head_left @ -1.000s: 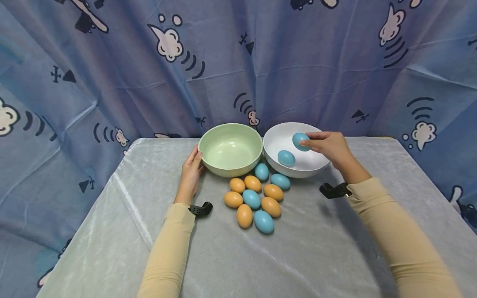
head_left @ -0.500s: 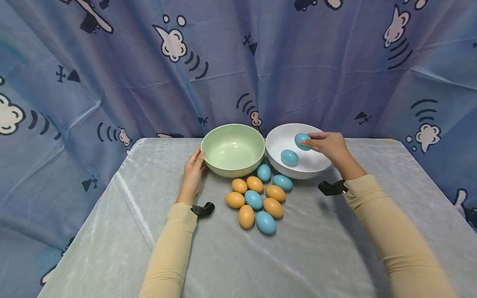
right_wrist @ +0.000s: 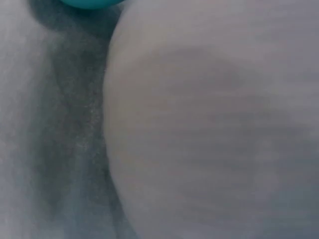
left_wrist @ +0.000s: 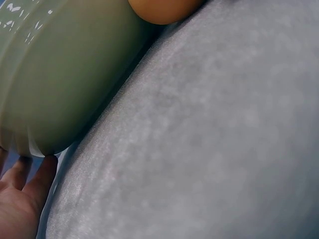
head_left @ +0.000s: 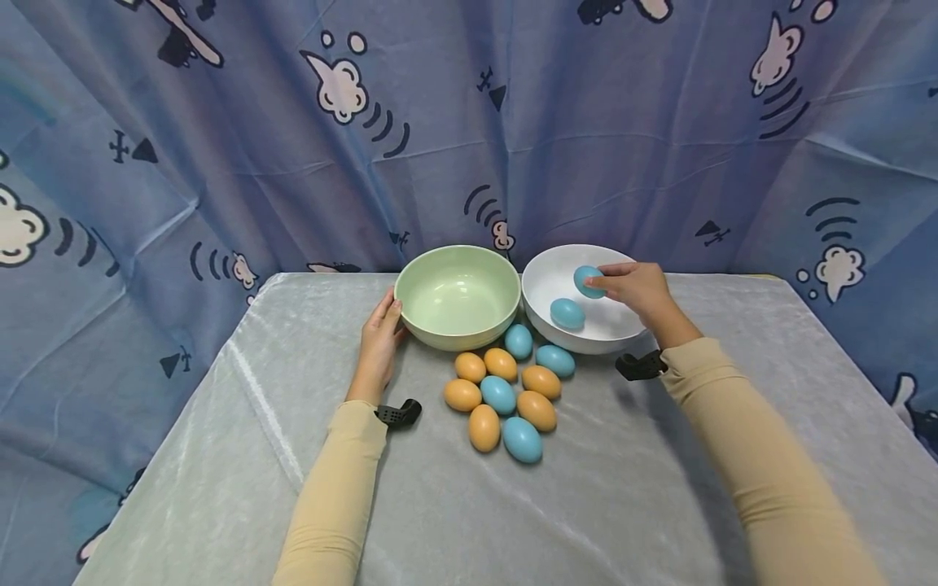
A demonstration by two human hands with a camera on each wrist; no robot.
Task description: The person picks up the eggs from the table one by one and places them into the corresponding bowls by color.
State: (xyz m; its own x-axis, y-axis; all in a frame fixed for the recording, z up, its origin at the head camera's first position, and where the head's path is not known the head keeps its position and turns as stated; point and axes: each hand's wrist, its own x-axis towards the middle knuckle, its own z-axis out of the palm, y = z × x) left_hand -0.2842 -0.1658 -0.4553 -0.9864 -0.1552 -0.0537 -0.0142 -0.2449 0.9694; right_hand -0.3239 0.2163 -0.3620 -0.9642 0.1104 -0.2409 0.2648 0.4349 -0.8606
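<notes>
My right hand (head_left: 641, 295) pinches a blue egg (head_left: 589, 282) between thumb and fingers over the inside of the white bowl (head_left: 538, 277). Another blue egg (head_left: 567, 313) lies in that bowl, just below the held one in the head view. My left hand (head_left: 379, 338) rests against the left side of the light green bowl (head_left: 458, 285), which has nothing inside. In the left wrist view its fingers (left_wrist: 40, 181) reach up with their tips at the bowl's outer wall. The right wrist view shows mostly the white bowl's outer wall (right_wrist: 209, 129); the right hand is out of that view.
In front of the bowls, several orange eggs (head_left: 537, 411) and several blue eggs (head_left: 523, 439) lie close together on the grey cloth-covered table (head_left: 623, 505). The two bowls stand side by side near the back edge. Behind them hangs a blue patterned curtain (head_left: 601, 122).
Over the last half second, my right hand has shifted slightly left and down with the blue egg. My left hand stays at the green bowl. The whole head view moved a little earlier.
</notes>
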